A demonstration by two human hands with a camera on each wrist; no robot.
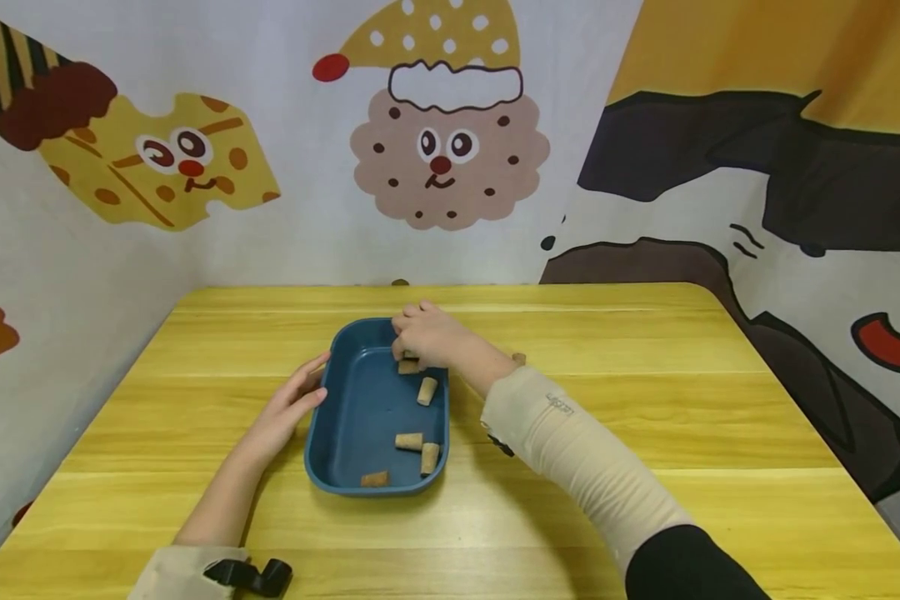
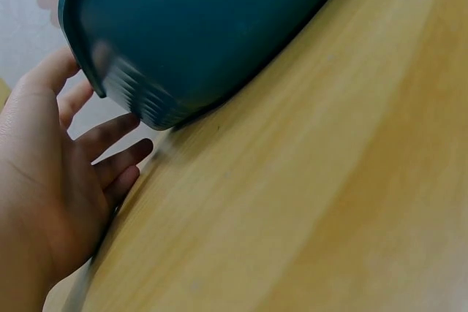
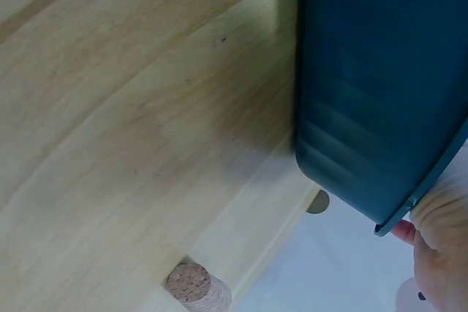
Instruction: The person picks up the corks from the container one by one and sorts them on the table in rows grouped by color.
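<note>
A blue plastic tray [image 1: 375, 492] with rounded corners stands on the wooden table. Several tapered corks lie inside it, among them one at mid-right [image 1: 427, 391] and another by the near wall [image 1: 375, 479]. My left hand [image 1: 288, 408] rests its fairly straight fingers and thumb against the tray's left side. Over the far right corner, my right hand [image 1: 427, 337] reaches down past the rim with bent fingers. A cork [image 1: 408, 367] shows right beneath it. The right fingertips are hidden behind the hand and the tray wall; I cannot tell whether they hold a cork.
One more cork [image 3: 189, 283] stands on the table [image 1: 645, 400] to the right of the tray, partly behind the right wrist in the head view. A curtain [image 1: 285, 250] printed with cartoon figures hangs behind the table's far edge.
</note>
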